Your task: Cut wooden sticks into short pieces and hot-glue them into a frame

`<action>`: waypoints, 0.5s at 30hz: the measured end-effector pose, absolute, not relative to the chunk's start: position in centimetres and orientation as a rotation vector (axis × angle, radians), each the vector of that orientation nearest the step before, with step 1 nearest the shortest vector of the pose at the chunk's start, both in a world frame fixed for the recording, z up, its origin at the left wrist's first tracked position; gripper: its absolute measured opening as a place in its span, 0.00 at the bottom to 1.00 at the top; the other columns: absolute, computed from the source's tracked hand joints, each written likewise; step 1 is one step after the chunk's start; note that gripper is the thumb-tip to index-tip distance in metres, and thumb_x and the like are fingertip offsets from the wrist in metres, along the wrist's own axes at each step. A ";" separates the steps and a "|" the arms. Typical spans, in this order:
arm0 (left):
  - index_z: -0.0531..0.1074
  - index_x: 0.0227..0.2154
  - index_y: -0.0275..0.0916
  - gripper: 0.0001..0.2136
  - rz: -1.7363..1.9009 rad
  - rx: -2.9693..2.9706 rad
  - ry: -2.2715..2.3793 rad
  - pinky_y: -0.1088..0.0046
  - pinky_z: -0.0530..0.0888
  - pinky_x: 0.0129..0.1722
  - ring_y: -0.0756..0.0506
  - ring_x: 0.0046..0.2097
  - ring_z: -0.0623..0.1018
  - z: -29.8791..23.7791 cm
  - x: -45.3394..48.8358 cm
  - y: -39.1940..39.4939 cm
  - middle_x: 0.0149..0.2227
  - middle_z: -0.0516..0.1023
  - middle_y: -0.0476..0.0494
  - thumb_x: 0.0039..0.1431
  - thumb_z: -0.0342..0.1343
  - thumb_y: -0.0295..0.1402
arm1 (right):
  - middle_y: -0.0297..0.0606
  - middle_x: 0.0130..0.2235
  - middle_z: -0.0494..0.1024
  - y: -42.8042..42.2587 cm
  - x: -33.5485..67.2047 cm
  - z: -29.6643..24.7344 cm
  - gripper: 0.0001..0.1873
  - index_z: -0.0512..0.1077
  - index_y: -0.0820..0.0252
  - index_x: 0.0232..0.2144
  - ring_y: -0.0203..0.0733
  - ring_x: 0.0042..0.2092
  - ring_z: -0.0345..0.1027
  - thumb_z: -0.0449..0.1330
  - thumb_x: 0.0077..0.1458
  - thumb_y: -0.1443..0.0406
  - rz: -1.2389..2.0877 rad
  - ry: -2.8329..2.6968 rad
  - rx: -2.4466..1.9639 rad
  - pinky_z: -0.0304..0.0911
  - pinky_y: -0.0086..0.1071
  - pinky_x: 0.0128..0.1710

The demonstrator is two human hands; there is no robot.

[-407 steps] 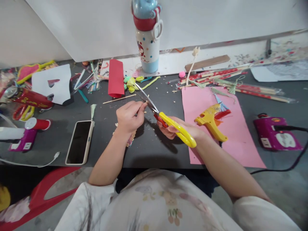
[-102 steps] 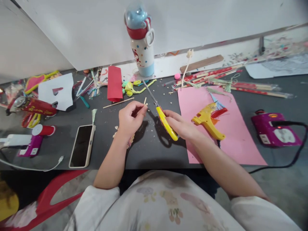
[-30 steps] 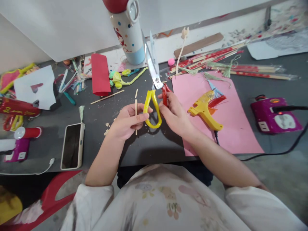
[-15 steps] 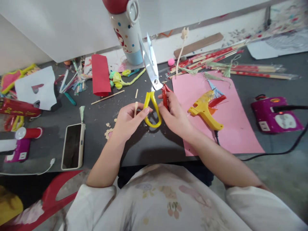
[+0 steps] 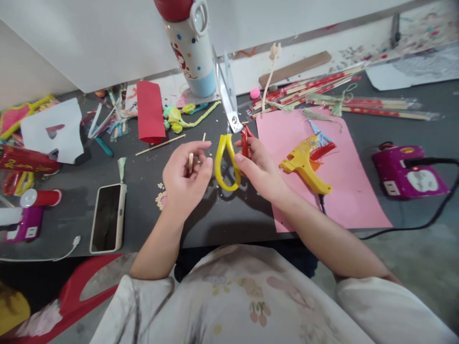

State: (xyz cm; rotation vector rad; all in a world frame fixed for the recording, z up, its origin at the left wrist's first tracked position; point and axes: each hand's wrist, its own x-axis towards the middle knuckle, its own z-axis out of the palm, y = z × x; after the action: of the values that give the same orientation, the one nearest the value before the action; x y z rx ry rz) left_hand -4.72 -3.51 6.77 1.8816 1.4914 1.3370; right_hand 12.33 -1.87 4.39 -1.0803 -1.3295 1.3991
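Note:
My right hand (image 5: 260, 165) grips the red handle of a large pair of scissors (image 5: 235, 122). Their blades point away from me, slightly parted, and the yellow handle loop hangs free between my hands. My left hand (image 5: 188, 174) is just left of that loop, apart from it. A short piece of wooden stick (image 5: 191, 162) is held in its curled fingers, while the thumb and index finger stand apart. Behind the left hand lie a longer thin stick (image 5: 160, 145) and a small cut piece. Light crumbs (image 5: 160, 198) are scattered beside the left wrist.
A yellow glue gun (image 5: 306, 162) lies on pink paper (image 5: 344, 191) at right, near a purple power socket (image 5: 409, 172). A bottle (image 5: 195, 57) stands at the back. A phone (image 5: 107, 217), red paper (image 5: 149, 112) and craft scraps lie left. Red-wrapped sticks (image 5: 304, 88) lie back right.
My left hand has let go of the yellow handle loop and moved a little left, its fingers now curled around the stick piece. The scissors have shifted slightly right, still in my right hand.

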 end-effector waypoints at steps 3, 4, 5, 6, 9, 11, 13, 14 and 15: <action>0.73 0.43 0.44 0.11 1.427 2.333 1.402 0.79 0.68 0.26 0.55 0.27 0.69 7.3 -4.4 -4.2 0.31 0.73 0.51 0.55 0.58 0.31 | 0.29 0.26 0.61 -1.9 12.4 4.4 0.23 0.61 0.55 0.44 0.35 0.27 0.56 0.56 0.53 0.47 1.460 -1.332 -1.048 0.55 0.33 0.29; 0.73 0.43 0.44 0.12 1.424 2.457 1.331 0.79 0.69 0.28 0.55 0.28 0.71 7.5 -4.2 -4.5 0.31 0.74 0.50 0.54 0.59 0.30 | 0.29 0.26 0.61 -1.8 12.5 4.4 0.24 0.61 0.55 0.44 0.35 0.27 0.56 0.57 0.53 0.47 1.479 -1.330 -1.039 0.55 0.33 0.29; 0.73 0.43 0.44 0.12 1.415 2.548 1.270 0.79 0.71 0.30 0.54 0.30 0.72 7.5 -4.0 -4.7 0.31 0.75 0.50 0.54 0.59 0.29 | 0.29 0.27 0.62 -1.8 12.5 4.4 0.25 0.61 0.56 0.44 0.34 0.27 0.56 0.57 0.52 0.47 1.496 -1.326 -1.030 0.55 0.33 0.29; 0.73 0.43 0.43 0.13 1.406 2.607 1.232 0.78 0.72 0.31 0.54 0.31 0.73 7.6 -3.9 -4.8 0.32 0.75 0.50 0.54 0.60 0.29 | 0.29 0.27 0.62 -1.8 12.5 4.4 0.25 0.61 0.56 0.44 0.34 0.27 0.56 0.57 0.51 0.47 1.513 -1.321 -1.025 0.55 0.33 0.29; 0.73 0.43 0.42 0.13 1.402 2.655 1.222 0.78 0.73 0.34 0.53 0.32 0.74 7.5 -3.4 -5.1 0.31 0.75 0.50 0.53 0.61 0.29 | 0.29 0.28 0.63 -1.9 12.4 4.4 0.25 0.62 0.57 0.44 0.34 0.27 0.57 0.58 0.51 0.49 1.557 -1.321 -1.040 0.55 0.33 0.29; 0.73 0.43 0.42 0.14 1.412 2.657 1.230 0.78 0.74 0.34 0.53 0.32 0.74 7.4 -3.3 -5.2 0.32 0.74 0.50 0.52 0.62 0.29 | 0.29 0.28 0.63 -2.1 12.4 4.6 0.24 0.62 0.57 0.44 0.35 0.28 0.57 0.58 0.51 0.50 1.570 -1.337 -1.061 0.56 0.33 0.30; 0.73 0.43 0.41 0.14 1.404 2.661 1.237 0.79 0.73 0.33 0.53 0.32 0.74 7.3 -3.3 -5.3 0.32 0.74 0.50 0.51 0.63 0.29 | 0.30 0.28 0.64 -2.2 12.3 4.7 0.23 0.62 0.57 0.44 0.35 0.29 0.58 0.57 0.51 0.49 1.571 -1.352 -1.074 0.56 0.33 0.31; 0.73 0.43 0.42 0.15 1.391 2.665 1.248 0.79 0.73 0.32 0.54 0.31 0.74 7.4 -3.3 -5.4 0.31 0.74 0.50 0.51 0.63 0.28 | 0.30 0.29 0.64 -2.2 12.3 4.7 0.24 0.62 0.57 0.43 0.35 0.30 0.58 0.57 0.52 0.48 1.573 -1.357 -1.075 0.57 0.33 0.31; 0.74 0.43 0.43 0.15 1.373 2.667 1.260 0.79 0.72 0.31 0.54 0.30 0.73 7.4 -3.3 -5.5 0.31 0.73 0.51 0.51 0.63 0.28 | 0.30 0.29 0.64 -2.3 12.2 4.7 0.24 0.62 0.57 0.43 0.36 0.30 0.59 0.56 0.51 0.47 1.578 -1.360 -1.074 0.57 0.33 0.32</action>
State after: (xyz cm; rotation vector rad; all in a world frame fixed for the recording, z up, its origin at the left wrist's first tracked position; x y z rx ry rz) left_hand -3.33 -5.48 7.39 2.6666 1.2595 1.3729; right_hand 12.22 -2.27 4.70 -1.0744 -1.3596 1.5782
